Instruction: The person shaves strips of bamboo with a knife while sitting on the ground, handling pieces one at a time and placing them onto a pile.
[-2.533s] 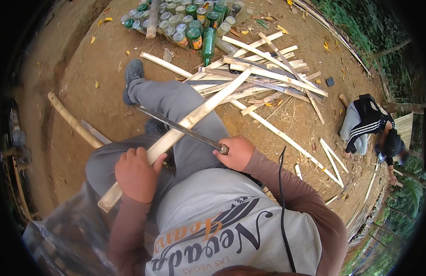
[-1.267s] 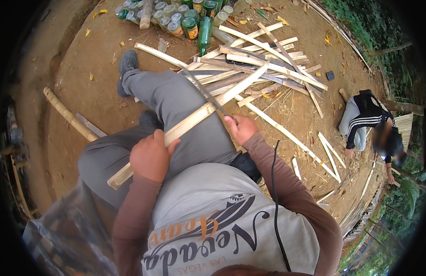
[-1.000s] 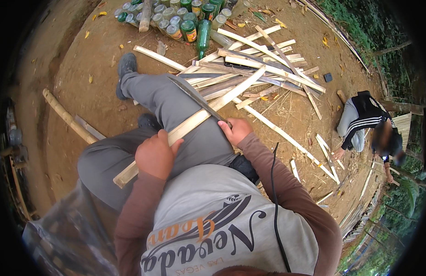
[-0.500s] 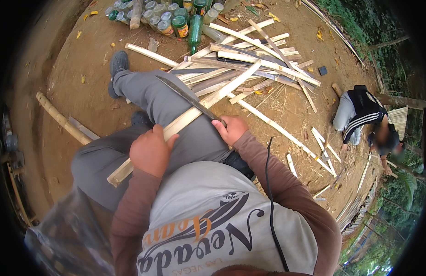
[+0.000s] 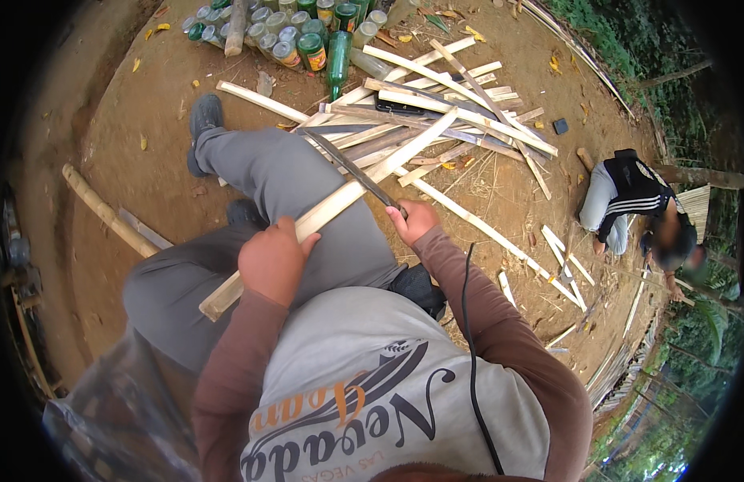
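Fingers of the left hand (image 5: 271,261) are gripping a pale wooden strip (image 5: 332,207) near its lower end; those of the right hand (image 5: 412,222) are curling around the handle of a long knife (image 5: 348,166). The blade is now crossing nearer the strip's far end than half a second ago, apparently working a farther stretch. The strip is slanting over the trousered leg (image 5: 283,173), pointing toward piled strips (image 5: 468,116).
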`<move>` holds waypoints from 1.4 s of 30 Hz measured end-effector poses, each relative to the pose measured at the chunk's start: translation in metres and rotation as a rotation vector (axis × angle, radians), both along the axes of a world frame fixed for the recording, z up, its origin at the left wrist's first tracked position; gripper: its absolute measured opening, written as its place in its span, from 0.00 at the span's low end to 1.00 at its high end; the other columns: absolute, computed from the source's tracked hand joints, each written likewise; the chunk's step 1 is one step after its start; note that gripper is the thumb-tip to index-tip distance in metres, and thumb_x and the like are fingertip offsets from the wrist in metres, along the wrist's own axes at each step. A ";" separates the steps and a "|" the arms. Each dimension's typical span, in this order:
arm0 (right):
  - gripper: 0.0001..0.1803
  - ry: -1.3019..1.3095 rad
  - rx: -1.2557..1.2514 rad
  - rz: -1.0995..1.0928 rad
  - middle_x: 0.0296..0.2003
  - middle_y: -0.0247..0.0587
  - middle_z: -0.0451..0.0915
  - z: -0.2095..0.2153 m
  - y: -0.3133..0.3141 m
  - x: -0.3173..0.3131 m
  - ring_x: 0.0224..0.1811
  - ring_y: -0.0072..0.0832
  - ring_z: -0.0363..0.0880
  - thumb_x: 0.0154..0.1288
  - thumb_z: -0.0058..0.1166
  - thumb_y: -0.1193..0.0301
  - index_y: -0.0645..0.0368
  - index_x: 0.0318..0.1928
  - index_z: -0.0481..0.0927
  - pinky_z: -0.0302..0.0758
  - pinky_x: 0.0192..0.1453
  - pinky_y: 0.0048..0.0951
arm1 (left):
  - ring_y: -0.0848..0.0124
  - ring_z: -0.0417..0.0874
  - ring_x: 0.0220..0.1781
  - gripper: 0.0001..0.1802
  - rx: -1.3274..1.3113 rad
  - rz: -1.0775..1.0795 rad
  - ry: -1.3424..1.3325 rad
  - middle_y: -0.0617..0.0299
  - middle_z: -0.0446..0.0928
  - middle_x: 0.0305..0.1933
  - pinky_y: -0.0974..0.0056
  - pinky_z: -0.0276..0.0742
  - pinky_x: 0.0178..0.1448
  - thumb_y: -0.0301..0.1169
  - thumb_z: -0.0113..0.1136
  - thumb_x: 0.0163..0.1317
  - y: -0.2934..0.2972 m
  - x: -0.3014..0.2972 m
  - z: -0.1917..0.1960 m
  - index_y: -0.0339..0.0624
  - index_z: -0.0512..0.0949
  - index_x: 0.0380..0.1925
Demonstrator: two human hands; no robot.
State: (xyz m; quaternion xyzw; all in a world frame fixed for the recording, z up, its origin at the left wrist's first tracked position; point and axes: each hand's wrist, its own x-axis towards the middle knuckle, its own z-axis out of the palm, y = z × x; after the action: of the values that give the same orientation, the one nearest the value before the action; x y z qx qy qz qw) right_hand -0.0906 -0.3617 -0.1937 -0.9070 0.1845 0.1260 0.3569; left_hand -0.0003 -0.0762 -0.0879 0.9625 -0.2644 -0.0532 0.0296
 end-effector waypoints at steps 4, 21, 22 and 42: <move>0.27 0.021 -0.068 0.013 0.28 0.55 0.83 0.000 0.009 0.003 0.34 0.56 0.83 0.72 0.58 0.44 0.58 0.35 0.85 0.78 0.40 0.51 | 0.61 0.86 0.27 0.26 -0.017 -0.015 -0.022 0.61 0.80 0.24 0.58 0.81 0.32 0.58 0.71 0.61 -0.008 0.011 0.003 0.47 0.76 0.30; 0.10 0.114 -0.315 -0.133 0.31 0.53 0.86 -0.022 -0.025 -0.005 0.37 0.54 0.86 0.66 0.60 0.61 0.52 0.36 0.86 0.82 0.44 0.53 | 0.61 0.87 0.28 0.26 -0.048 -0.048 0.045 0.60 0.81 0.24 0.58 0.81 0.32 0.57 0.68 0.64 -0.018 0.015 -0.016 0.46 0.76 0.32; 0.10 0.081 -0.297 -0.065 0.32 0.53 0.86 -0.016 -0.011 -0.004 0.37 0.54 0.86 0.66 0.60 0.61 0.52 0.36 0.86 0.82 0.44 0.53 | 0.61 0.86 0.28 0.26 -0.042 -0.039 0.051 0.60 0.81 0.24 0.58 0.81 0.32 0.57 0.68 0.64 -0.015 0.009 -0.016 0.46 0.76 0.32; 0.15 0.194 -0.232 -0.193 0.38 0.59 0.87 -0.046 -0.062 0.000 0.44 0.57 0.86 0.67 0.58 0.59 0.58 0.40 0.87 0.82 0.54 0.50 | 0.60 0.86 0.27 0.26 -0.033 -0.045 0.026 0.60 0.80 0.23 0.58 0.81 0.31 0.58 0.68 0.63 -0.013 0.012 -0.017 0.46 0.76 0.31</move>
State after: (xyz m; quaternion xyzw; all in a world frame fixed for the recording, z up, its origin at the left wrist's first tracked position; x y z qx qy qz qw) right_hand -0.0906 -0.4240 -0.2395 -0.9039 0.3175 0.1560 0.2406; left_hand 0.0118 -0.0892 -0.1046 0.9550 -0.2863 -0.0617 0.0478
